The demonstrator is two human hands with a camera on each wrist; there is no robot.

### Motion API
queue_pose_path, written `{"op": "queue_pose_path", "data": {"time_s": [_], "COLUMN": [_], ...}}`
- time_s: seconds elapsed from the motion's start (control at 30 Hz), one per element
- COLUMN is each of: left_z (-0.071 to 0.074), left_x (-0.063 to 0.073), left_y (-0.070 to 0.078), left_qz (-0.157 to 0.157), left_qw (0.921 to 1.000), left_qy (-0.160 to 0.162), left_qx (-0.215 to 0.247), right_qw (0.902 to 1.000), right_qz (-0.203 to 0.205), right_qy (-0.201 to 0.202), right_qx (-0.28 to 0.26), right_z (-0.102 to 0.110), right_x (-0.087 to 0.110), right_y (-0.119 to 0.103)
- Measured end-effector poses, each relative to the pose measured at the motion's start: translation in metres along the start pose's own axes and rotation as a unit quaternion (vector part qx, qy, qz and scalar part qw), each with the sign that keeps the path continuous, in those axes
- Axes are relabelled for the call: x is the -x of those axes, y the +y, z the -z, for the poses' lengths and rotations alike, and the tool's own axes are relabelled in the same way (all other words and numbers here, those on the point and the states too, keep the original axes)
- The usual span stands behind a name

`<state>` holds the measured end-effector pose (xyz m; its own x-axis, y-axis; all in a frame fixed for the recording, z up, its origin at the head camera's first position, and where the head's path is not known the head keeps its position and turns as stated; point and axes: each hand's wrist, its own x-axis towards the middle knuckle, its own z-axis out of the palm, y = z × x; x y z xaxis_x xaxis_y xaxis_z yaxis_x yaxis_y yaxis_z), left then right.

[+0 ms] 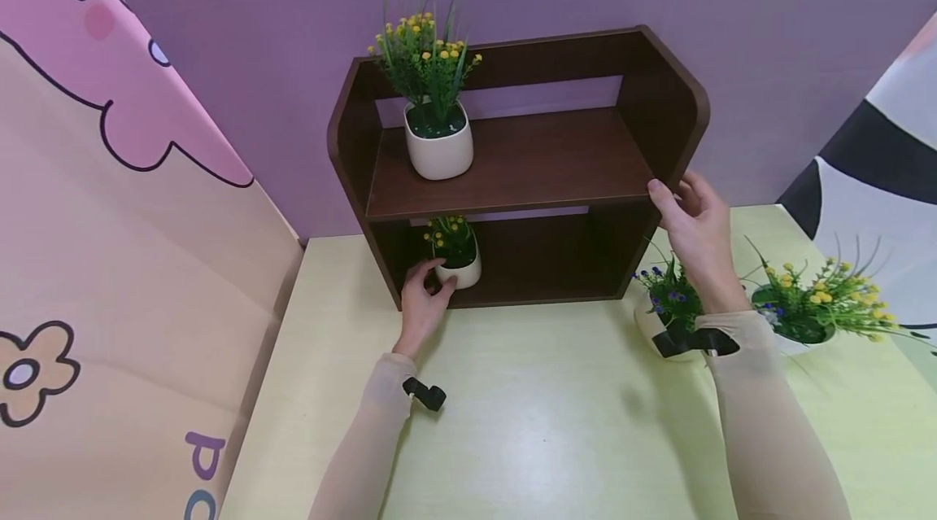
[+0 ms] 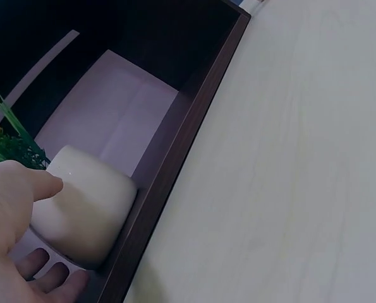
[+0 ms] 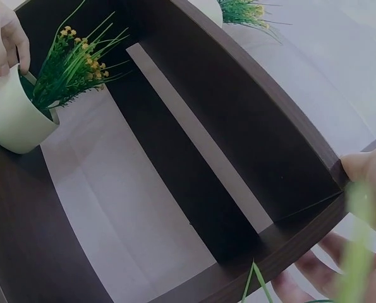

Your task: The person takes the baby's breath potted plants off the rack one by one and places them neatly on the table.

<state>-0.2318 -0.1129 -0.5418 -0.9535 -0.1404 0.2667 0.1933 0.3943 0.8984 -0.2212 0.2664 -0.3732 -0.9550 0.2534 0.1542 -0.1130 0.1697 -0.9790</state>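
A dark brown two-tier shelf [image 1: 556, 154] stands against the purple wall at the back of the table. On its lower tier, at the left, sits a small white pot with a yellow-flowered plant [image 1: 466, 269]. My left hand [image 1: 424, 304] holds this pot at its left and front side, thumb and fingers against it; the right wrist view shows its fingertips at the pot's rim. With my right hand [image 1: 699, 239] I grip the shelf's right side panel, the thumb in front and the other fingers behind. A second yellow-flowered potted plant [image 1: 441, 147] stands on the upper tier, left.
Right of the shelf, on the pale table [image 1: 534, 422], stand a pot with purple-blue flowers [image 1: 647, 316] and a pot with yellow flowers [image 1: 801, 325], both partly behind my right forearm. A printed cloth wall [image 1: 146, 260] borders the table's left.
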Motion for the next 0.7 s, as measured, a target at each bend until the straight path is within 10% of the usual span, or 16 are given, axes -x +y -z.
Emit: {"op": "queue_pose_path", "data": {"time_s": [0.7], "left_z": [0.0000], "left_x": [-0.0068], "left_y": [-0.0031], "left_qz": [-0.035], "left_qw": [0.9993], "left_qy": [0.008], "left_qx": [-0.011], "right_qw": [0.9998], "right_qz": [-0.008], "right_qy": [0.009], "right_qx": [0.013], "right_z": [-0.0011], "right_x": [-0.0019], "right_y": [0.0042]}}
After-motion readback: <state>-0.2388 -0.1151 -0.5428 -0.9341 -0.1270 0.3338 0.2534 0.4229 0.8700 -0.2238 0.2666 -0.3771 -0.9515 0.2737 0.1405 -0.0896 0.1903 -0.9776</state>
